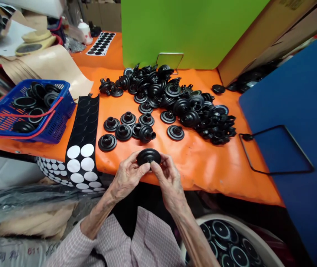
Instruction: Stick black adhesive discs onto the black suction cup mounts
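Both my hands hold one black round rubber part [148,156] at the near edge of the orange table [203,163]. My left hand [126,177] grips its left side with thumb and fingers. My right hand [167,177] pinches its right side. Just beyond the part lie several similar black parts [123,131] set flat in rows. A large heap of the same black parts [180,100] spreads across the middle and right of the table.
A blue basket [55,122] with black rings stands at the left. A black sticker sheet with white round spots [82,148] hangs over the table edge. A green board [186,29] stands behind, a blue board [300,111] at the right. A white tub [247,231] of finished parts sits below right.
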Demonstrator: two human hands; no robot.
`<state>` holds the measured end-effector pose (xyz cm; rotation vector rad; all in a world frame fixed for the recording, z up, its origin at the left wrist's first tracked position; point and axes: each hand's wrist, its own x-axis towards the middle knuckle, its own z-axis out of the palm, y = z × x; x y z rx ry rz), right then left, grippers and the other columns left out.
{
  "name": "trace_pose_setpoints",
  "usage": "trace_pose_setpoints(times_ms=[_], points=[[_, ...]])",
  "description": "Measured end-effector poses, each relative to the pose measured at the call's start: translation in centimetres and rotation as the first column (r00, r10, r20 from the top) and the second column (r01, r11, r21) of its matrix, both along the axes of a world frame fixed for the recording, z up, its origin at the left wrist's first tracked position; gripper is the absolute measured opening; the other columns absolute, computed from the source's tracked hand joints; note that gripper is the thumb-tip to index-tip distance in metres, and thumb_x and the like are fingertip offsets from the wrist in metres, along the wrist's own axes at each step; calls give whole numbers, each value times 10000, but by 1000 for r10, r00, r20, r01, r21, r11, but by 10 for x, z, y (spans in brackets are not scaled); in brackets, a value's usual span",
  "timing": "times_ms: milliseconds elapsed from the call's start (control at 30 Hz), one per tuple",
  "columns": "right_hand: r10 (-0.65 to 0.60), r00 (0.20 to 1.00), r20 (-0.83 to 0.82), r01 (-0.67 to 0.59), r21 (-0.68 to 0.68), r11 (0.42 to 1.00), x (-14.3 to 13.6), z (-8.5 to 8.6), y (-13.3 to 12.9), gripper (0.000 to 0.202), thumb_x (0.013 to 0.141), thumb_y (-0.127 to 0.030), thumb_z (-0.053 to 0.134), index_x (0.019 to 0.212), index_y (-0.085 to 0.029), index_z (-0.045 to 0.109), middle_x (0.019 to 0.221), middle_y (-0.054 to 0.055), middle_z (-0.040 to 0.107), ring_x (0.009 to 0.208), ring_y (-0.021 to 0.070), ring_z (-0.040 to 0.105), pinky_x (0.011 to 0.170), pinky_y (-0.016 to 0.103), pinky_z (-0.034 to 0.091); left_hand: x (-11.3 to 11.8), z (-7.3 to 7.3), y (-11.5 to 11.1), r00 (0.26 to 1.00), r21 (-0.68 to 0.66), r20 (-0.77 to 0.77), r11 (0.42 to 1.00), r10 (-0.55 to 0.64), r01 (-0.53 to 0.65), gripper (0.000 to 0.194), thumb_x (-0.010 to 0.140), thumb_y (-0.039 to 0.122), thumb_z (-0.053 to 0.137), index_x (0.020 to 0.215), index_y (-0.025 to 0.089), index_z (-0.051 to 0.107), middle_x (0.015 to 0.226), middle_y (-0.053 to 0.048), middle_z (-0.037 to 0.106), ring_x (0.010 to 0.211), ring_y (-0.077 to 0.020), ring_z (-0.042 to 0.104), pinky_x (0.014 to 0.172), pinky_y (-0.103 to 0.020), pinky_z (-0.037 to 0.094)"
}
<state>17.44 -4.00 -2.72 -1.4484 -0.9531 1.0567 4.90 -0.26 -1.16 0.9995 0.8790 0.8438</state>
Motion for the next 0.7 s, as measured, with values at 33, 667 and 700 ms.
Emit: trace_pose_setpoints(times_ms=[33,667,700], points=[[12,1000,1,-12,4,1000,-1,-2,0,338,839,-483,600,1057,-227,558,1020,53,653,941,191,631,822,352,551,0,-1,1,1000,-18,2,1000,5,-5,409,791,310,678,1158,149,595,1176,-110,664,1015,-222,664,896,-299,525],[-187,637,748,11,234,972,93,6,68,217,901,-343,467,926,-188,616,896,75,617,800,221,610,719,391,552,24,8,17,852,253,-459,956,252,-146,436,806,519,594,1048,160,649,874,-95,658,771,-231,630,759,-378,525],[-185,647,740,10,235,972,84,12,53,220,912,-349,464,958,-196,615,883,65,628,770,213,620,682,373,561,28,9,14,924,69,-366,993,114,-95,468,795,529,611,1083,160,641,892,-92,671,760,-217,643,732,-361,538]])
